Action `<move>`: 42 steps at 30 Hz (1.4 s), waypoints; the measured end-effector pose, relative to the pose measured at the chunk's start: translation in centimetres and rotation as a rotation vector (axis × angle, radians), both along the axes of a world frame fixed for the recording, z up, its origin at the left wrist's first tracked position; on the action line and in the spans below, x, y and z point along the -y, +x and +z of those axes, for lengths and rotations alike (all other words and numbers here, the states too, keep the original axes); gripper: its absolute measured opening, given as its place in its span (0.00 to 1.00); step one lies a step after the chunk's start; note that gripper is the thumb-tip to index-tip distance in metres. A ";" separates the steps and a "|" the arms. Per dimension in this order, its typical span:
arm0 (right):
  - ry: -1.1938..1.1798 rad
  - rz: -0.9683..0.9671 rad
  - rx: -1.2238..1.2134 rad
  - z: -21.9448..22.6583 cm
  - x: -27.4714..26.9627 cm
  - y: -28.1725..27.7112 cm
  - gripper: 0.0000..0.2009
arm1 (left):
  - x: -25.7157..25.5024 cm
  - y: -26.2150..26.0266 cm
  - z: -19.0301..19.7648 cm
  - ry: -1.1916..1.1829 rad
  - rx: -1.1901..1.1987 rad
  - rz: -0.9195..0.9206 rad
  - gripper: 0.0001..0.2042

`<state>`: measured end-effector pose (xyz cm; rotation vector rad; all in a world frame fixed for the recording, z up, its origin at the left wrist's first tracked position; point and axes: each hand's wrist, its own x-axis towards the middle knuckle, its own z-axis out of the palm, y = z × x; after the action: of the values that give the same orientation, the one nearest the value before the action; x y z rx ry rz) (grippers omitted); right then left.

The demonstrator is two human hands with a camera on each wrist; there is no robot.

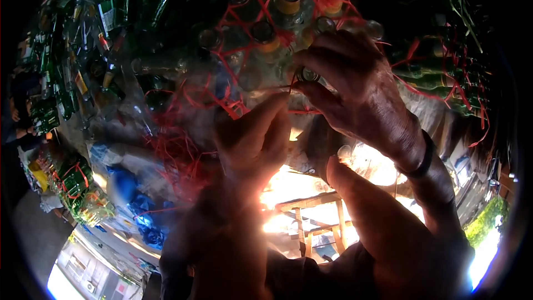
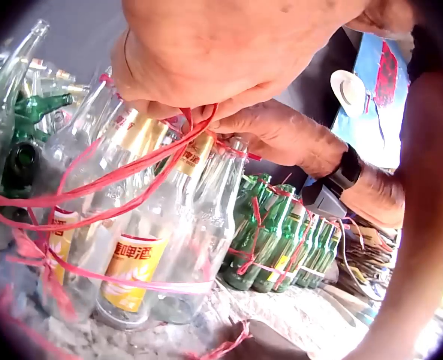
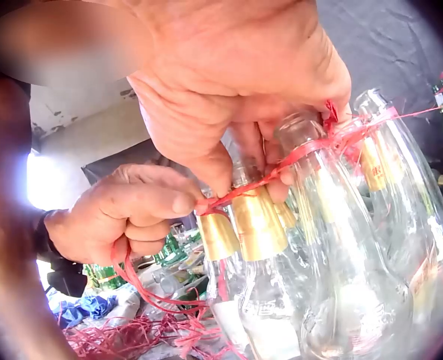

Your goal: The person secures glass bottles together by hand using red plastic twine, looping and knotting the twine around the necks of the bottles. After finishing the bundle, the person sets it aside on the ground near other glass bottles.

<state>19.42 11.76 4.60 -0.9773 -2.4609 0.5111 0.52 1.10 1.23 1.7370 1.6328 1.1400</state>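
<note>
A bundle of clear glass bottles point(image 2: 191, 247), some with gold neck foil and yellow labels, stands upright, its necks laced with red plastic twine point(image 3: 304, 154). My left hand point(image 1: 252, 133) pinches a strand of twine between thumb and forefinger at the bundle's near edge; a loop hangs from its curled fingers in the right wrist view. My right hand point(image 1: 358, 75) arches over the nearest necks. Its thumb and fingers curl round the twine at a gold-foiled bottle neck point(image 3: 257, 225), close to the left fingertips.
Tangled red twine point(image 1: 180, 150) lies left of the bundle. Many loose green bottles point(image 1: 61, 86) are piled at the far left. Tied green bottles point(image 2: 281, 240) stand beyond the bundle. Blue plastic point(image 1: 139, 205) lies at the lower left, and a wooden stool point(image 1: 316, 203) stands near the person.
</note>
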 end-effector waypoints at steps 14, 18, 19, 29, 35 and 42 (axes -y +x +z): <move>-0.007 -0.003 0.036 0.2 0.1 -0.2 0.15 | -0.2 1.4 -3.1 -0.487 0.827 0.168 0.07; 0.002 0.039 0.036 0.5 0.0 -0.5 0.12 | -0.9 0.3 -2.5 -0.866 0.965 0.220 0.08; -0.008 0.060 0.056 0.7 -0.1 -0.6 0.11 | -1.1 0.6 -2.3 -0.865 0.967 0.222 0.08; 0.099 0.220 0.008 2.1 -0.9 -2.0 0.16 | -1.8 0.2 -2.0 -0.865 0.999 0.185 0.11; -0.069 0.328 0.042 0.8 -1.8 -1.4 0.15 | -1.6 1.3 -3.0 -0.708 0.941 0.278 0.13; -0.181 0.417 0.245 2.4 -3.8 -1.9 0.14 | -1.8 2.2 -3.1 -0.657 0.812 0.377 0.11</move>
<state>17.51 15.58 7.01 -0.6158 -2.8985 0.8016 2.77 2.87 -1.87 0.4613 1.5481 1.0777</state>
